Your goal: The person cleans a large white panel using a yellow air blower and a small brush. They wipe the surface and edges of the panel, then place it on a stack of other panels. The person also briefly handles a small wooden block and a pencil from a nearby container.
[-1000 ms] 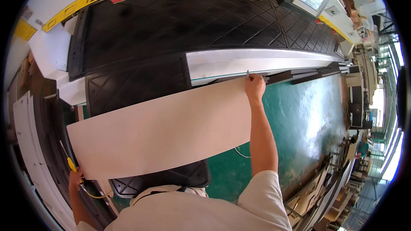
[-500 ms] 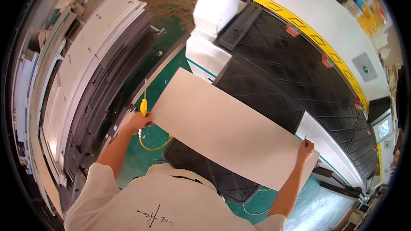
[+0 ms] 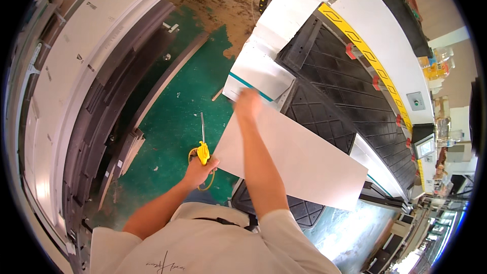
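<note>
My left hand (image 3: 200, 171) is wrapped round a yellow air blow gun (image 3: 203, 153), whose thin metal nozzle points away from me. Its thumb side is against the near left corner of a pale rectangular panel (image 3: 297, 157). That board slants across the black ribbed table (image 3: 317, 101) of a white machine, its right end nearer to me. My right arm reaches over the panel, and my right hand (image 3: 248, 104) is at its far left corner, beside the machine's white housing. Motion smears those fingers, so their grip cannot be made out.
Stacked white and dark boards (image 3: 83, 40) stand along the left. A yellow hose (image 3: 208, 181) loops below the blow gun. Beneath the panel is a black padded support (image 3: 304, 212). The machine's white beam with a yellow strip (image 3: 355, 43) curves along the right over the green floor.
My right hand has left the panel's right end and swung over to its far left corner. The left hand with the blow gun appears further right as the view has shifted.
</note>
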The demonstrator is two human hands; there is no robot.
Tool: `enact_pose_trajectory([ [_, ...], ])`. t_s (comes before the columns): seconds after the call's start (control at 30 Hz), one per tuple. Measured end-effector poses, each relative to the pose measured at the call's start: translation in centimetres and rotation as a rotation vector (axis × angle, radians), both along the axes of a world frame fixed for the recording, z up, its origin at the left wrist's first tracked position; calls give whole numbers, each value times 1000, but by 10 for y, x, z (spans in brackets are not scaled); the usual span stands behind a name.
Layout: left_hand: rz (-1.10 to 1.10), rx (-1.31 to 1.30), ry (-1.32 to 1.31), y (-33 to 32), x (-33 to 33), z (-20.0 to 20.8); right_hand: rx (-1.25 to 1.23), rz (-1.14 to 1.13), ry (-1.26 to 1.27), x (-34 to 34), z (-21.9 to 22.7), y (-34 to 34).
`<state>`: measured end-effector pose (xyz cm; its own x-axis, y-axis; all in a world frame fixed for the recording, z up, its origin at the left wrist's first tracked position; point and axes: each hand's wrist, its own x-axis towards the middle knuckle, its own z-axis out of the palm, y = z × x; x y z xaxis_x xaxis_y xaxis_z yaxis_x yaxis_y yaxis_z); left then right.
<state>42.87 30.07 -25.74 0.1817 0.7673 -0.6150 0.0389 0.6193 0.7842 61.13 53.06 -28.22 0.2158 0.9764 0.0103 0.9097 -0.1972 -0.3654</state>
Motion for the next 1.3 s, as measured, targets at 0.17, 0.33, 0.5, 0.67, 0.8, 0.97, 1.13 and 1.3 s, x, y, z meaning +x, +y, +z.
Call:
enact_pose_trajectory([
  [0.17,35,-41,-65,2,-7,6,-115,66,344,-69,22,10],
  [0.33,86,-5,-13,-16,-9,-22,214,11,295,18,18,-23],
  [0.5,238,-31,-51,-15,1,3,180,377,99,54,28,2],
  [0.67,370,-36,-51,-30,16,-16,213,697,142,63,21,17],
  [0.8,602,-54,-54,-36,18,2,224,842,290,40,27,-34],
  [0.97,999,-116,126,-116,-15,5,-18,1137,499,-26,18,-218],
  [1.13,1062,-258,536,-284,-54,-18,-209,1048,546,-18,39,-237],
  [1.3,1177,-515,566,-407,-18,-42,112,760,411,12,39,-135],
])
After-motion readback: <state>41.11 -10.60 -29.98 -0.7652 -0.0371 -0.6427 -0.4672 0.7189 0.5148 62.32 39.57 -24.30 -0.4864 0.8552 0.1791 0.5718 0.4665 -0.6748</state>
